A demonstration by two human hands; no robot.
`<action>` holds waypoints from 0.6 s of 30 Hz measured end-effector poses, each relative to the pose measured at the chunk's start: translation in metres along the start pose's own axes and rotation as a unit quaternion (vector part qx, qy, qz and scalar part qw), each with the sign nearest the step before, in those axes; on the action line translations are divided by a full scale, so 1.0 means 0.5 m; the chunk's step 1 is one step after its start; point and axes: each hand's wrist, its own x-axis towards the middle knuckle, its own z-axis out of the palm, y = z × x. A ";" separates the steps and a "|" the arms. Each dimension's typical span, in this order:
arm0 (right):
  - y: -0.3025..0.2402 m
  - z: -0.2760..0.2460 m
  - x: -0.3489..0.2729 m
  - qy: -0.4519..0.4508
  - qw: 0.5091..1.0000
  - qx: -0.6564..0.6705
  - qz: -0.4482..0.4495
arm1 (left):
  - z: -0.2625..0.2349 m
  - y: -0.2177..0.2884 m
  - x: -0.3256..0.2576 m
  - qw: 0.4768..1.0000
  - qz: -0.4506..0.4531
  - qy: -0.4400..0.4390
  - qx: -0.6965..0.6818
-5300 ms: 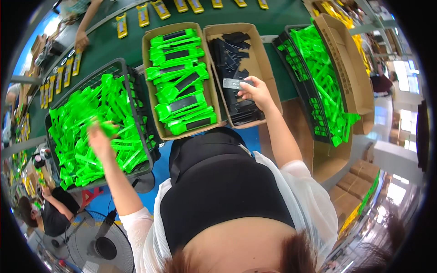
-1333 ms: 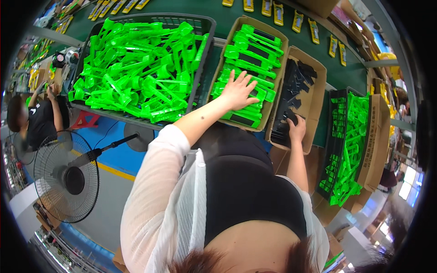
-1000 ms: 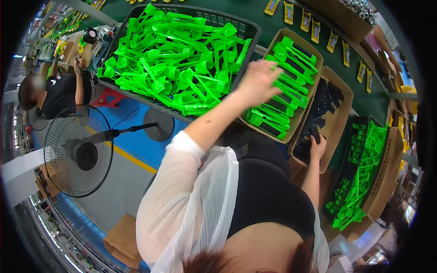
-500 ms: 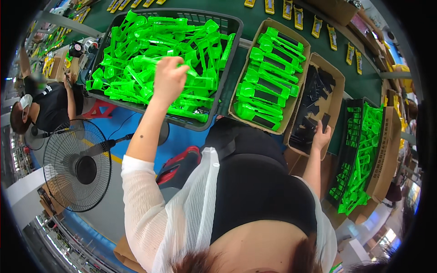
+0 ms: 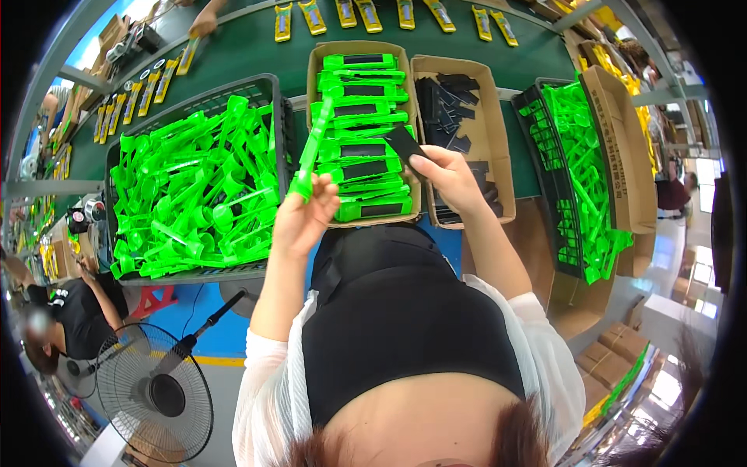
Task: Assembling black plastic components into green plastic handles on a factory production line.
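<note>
My left hand (image 5: 305,219) pinches a long bright-green plastic piece (image 5: 313,148) by its lower end, holding it nearly upright. It looks like a scoop with a long flat handle. Between the fingers and thumb of my right hand (image 5: 450,177) is a flat black strip (image 5: 405,145), tilted toward the green piece but apart from it. Both hands are over or beside a cardboard box (image 5: 354,48) where similar green pieces lie in a stack, many showing black strips on them. To its right, another cardboard box (image 5: 489,124) contains loose black strips.
A dark plastic crate (image 5: 285,117) heaped with green pieces stands at left. Another crate (image 5: 559,194) of green pieces is at right, beside a cardboard flap (image 5: 618,156). Yellow packages (image 5: 313,17) line the green belt (image 5: 257,50) beyond. A fan (image 5: 165,395) and a co-worker (image 5: 85,311) are lower left.
My left hand has come from the left crate toward the middle with the green piece. My right hand has lifted the black strip from its box and moved left. The view has turned.
</note>
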 end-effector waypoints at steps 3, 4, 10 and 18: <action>0.006 0.011 0.007 -0.030 0.990 0.132 0.031 | 0.058 -0.052 0.009 0.995 0.024 0.007 0.100; 0.011 0.017 0.010 -0.030 0.982 0.184 0.030 | 0.067 -0.061 0.012 0.992 0.021 0.018 0.123; 0.057 0.076 0.038 -0.001 0.898 0.439 0.023 | 0.094 -0.109 0.017 0.985 0.044 0.045 0.162; -0.023 0.018 -0.022 0.001 0.987 -0.134 0.091 | 0.097 -0.053 0.003 0.898 0.092 0.089 0.421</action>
